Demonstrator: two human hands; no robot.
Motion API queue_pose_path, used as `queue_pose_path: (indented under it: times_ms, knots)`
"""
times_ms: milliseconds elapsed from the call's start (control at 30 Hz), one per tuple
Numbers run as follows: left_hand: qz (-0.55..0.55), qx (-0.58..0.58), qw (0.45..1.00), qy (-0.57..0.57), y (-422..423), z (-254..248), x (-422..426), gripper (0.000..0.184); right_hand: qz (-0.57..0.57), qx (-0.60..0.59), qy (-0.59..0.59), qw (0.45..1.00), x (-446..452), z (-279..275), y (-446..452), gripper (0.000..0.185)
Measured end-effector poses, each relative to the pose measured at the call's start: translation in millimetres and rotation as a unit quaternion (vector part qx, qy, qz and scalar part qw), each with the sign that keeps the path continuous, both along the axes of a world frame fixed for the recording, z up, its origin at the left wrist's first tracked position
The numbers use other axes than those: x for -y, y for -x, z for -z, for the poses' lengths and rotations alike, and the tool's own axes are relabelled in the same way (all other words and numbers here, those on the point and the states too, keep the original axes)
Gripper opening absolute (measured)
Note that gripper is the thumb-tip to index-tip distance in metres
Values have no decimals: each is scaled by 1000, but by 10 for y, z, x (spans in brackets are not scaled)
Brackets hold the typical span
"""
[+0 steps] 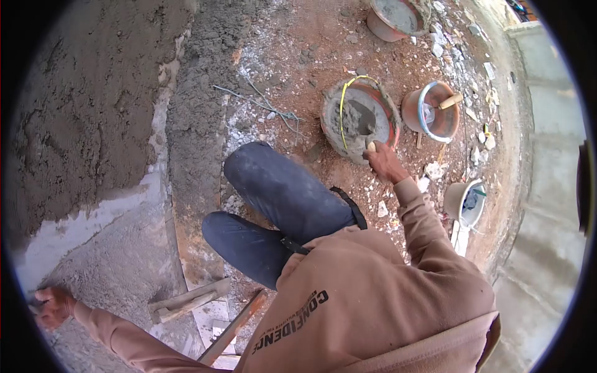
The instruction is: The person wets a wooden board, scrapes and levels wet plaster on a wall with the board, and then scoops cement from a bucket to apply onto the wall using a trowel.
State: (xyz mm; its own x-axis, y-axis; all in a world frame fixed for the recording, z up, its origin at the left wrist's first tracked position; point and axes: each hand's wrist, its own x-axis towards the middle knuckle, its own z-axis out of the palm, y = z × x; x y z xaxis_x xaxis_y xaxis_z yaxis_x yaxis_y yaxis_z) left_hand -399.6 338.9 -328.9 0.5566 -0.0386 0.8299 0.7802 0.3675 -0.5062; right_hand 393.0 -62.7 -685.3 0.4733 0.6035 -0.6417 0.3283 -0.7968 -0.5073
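Right hand [384, 163] at mortar bucket's [396, 127] rim, fingers closed round trowel [372, 147], blade in bucket. Left hand [55, 308] well apart from bucket; can't tell from here whether fingers spread.

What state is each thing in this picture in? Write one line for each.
Right hand: closed on the trowel
Left hand: grip unclear
Trowel: blade in the mix
Yellow-handled bucket: holding wet grey mix
Top bucket: holding grey mix
Blue-rimmed bucket: holding a wooden-handled tool
Pale bucket: holding bluish items, unidentifiable
Float: lying unheld
Wire: bent, loose on the ground
Surface at left: partly coated, rough
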Motion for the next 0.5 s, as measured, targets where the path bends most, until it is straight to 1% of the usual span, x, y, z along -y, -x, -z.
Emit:
queue_pose_path:
  times_ms: [33,100,133,167,200,233,267,300,333,400,433,467,500]
  knots:
    - [13,16,1000,0,28,13,-39,51,-12,88,-49,995,22,55,30,31]
    - [20,34,999,19,-43,31,38,48,-35,263,-144,953,56,367,81,36]
    - [22,40,999,25,-55,45,77,47,-81,222,-104,966,98,553,-40,36]
    - [20,42,999,22,-57,46,103,47,-199,237,-100,946,148,638,-176,34]
    - [30,45,998,23,-115,37,67,46,-310,249,-94,913,194,707,-296,32]
    - [40,47,998,23,-196,29,37,46,-417,258,-83,867,158,590,-293,30]
    - [53,51,997,32,-271,62,69,46,-247,148,-57,956,208,440,-254,25]
    - [53,63,996,42,-335,84,121,46,-42,57,-62,996,179,121,-146,20]
    - [53,75,995,51,-396,96,177,46,95,-19,-67,993,106,83,-91,19]
    - [41,95,993,56,-560,75,247,46,128,-99,-43,986,136,281,-165,20]
    - [45,99,992,62,-698,89,293,47,107,-149,9,983,259,607,-330,18]
    - [53,110,990,76,-746,79,312,47,107,-158,12,982,245,479,-304,17]
    - [63,123,986,91,-785,78,319,48,142,-171,-9,975,297,495,-310,16]
